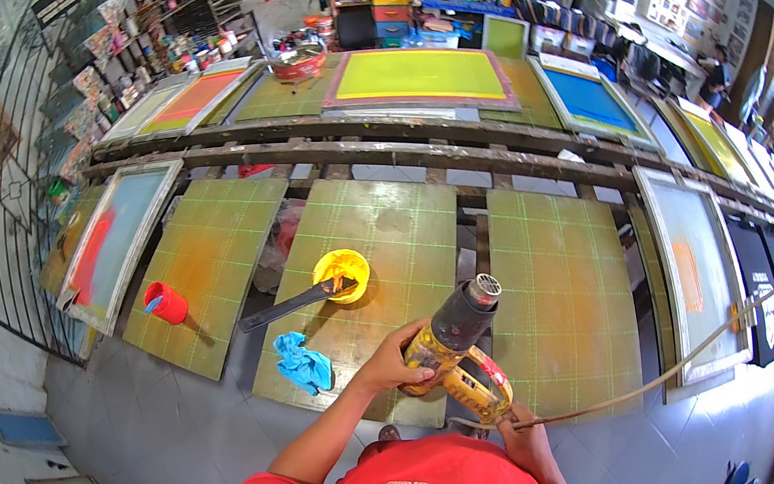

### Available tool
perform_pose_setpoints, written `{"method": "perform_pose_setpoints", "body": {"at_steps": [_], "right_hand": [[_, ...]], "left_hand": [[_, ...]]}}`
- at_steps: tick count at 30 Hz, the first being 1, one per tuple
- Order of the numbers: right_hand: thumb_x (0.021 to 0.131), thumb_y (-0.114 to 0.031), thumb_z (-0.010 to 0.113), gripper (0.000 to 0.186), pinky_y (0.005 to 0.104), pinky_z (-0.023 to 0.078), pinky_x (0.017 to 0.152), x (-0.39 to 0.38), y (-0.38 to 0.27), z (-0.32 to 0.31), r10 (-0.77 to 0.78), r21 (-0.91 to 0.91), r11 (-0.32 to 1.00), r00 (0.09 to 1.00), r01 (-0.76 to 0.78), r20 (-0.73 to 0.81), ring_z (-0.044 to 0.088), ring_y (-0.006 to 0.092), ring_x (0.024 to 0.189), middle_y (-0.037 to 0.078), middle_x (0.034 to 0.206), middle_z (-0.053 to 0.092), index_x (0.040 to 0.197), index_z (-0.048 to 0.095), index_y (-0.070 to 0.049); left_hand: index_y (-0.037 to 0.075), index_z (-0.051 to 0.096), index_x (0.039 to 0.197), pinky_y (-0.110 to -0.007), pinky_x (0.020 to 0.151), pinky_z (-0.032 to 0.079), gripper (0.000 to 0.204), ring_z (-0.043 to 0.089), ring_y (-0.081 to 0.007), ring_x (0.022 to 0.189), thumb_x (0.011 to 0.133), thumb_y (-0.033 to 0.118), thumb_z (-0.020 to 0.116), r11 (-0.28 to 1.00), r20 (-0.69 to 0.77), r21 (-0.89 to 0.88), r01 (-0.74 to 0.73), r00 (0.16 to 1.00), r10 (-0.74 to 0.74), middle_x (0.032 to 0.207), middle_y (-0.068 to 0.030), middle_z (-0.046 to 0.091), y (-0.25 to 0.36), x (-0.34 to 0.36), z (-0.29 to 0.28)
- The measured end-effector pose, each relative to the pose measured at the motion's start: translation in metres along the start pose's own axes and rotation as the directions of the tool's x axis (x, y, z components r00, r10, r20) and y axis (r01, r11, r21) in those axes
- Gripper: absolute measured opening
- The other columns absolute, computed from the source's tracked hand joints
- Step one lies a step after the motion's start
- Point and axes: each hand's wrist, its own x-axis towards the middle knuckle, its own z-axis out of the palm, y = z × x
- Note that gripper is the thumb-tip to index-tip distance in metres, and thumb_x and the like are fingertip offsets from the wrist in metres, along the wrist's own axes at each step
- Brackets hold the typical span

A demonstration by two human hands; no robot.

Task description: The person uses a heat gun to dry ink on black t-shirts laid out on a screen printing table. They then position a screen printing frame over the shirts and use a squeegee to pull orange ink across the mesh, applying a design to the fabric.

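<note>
My left hand is closed around the barrel of a yellow and black heat gun, whose metal nozzle points up and away from me. At the bottom of its looped handle, my right hand is closed where the cord passes; its fingers are partly hidden. Beyond my left hand, a yellow tub of orange ink stands on a green gridded board. A dark spatula leans out of the tub. Near the board's front left corner lies a crumpled blue glove or cloth.
A red cup stands on the left board. Another gridded board lies to the right, beside a framed screen. Dark rails cross behind the boards, with a yellow screen beyond. The cord stretches off right.
</note>
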Motion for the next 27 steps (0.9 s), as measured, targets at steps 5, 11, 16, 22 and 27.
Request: {"method": "perform_pose_setpoints", "body": {"at_steps": [5, 11, 16, 22, 27], "right_hand": [[0.088, -0.009, 0.052, 0.021, 0.0281, 0.047, 0.068, 0.024, -0.001, 0.011, -0.063, 0.212, 0.976, 0.997, 0.054, 0.037, 0.06, 0.0157, 0.075, 0.009, 0.082, 0.066, 0.103, 0.06, 0.004], [0.089, -0.007, 0.051, 0.027, 0.0242, 0.048, 0.057, 0.07, 0.028, 0.028, 0.042, 0.344, 0.938, 0.998, -0.054, 0.041, 0.057, 0.0094, 0.064, 0.007, 0.086, 0.066, 0.112, 0.061, 0.002], [0.092, -0.009, 0.048, 0.028, 0.0219, 0.047, 0.053, 0.077, 0.028, 0.035, 0.083, 0.387, 0.916, 0.994, -0.104, 0.069, 0.058, 0.009, 0.062, 0.009, 0.091, 0.066, 0.114, 0.059, 0.003], [0.095, -0.014, 0.048, 0.028, 0.0209, 0.046, 0.055, 0.08, 0.055, 0.035, 0.084, 0.455, 0.883, 0.993, -0.113, 0.082, 0.06, 0.0106, 0.063, 0.01, 0.092, 0.066, 0.115, 0.058, 0.003], [0.096, -0.019, 0.05, 0.029, 0.0219, 0.046, 0.055, 0.077, 0.059, 0.034, 0.134, 0.461, 0.874, 0.988, -0.156, 0.081, 0.06, 0.0117, 0.064, 0.009, 0.09, 0.066, 0.114, 0.058, 0.002]], "left_hand": [[0.002, 0.039, 0.136, -0.033, 0.105, 0.034, 0.085, 0.047, -0.0162, 0.119, 0.064, 0.017, 0.082, 0.987, -0.027, 0.163, 0.008, 1.0, -0.004, 0.125, -0.0073, 0.052, 0.059, -0.01, -0.01], [0.004, 0.038, 0.137, -0.035, 0.106, 0.033, 0.086, 0.047, -0.0198, 0.122, 0.063, 0.018, 0.081, 0.924, -0.156, 0.381, -0.02, 0.984, 0.086, 0.128, -0.01, 0.05, 0.023, -0.037, -0.029], [0.005, 0.041, 0.133, -0.036, 0.105, 0.035, 0.083, 0.048, -0.022, 0.121, 0.062, 0.016, 0.081, 0.875, -0.211, 0.481, 0.051, 0.976, 0.059, 0.128, -0.0113, 0.051, 0.005, -0.057, -0.045], [0.006, 0.042, 0.133, -0.036, 0.104, 0.036, 0.081, 0.049, -0.0228, 0.12, 0.063, 0.014, 0.08, 0.857, -0.209, 0.516, 0.014, 0.972, 0.11, 0.128, -0.0114, 0.051, -0.003, -0.059, -0.043], [0.005, 0.035, 0.138, -0.037, 0.107, 0.034, 0.085, 0.046, -0.0225, 0.124, 0.065, 0.013, 0.078, 0.851, -0.159, 0.521, 0.066, 0.987, 0.021, 0.132, -0.0122, 0.048, 0.012, -0.055, -0.045]]}}
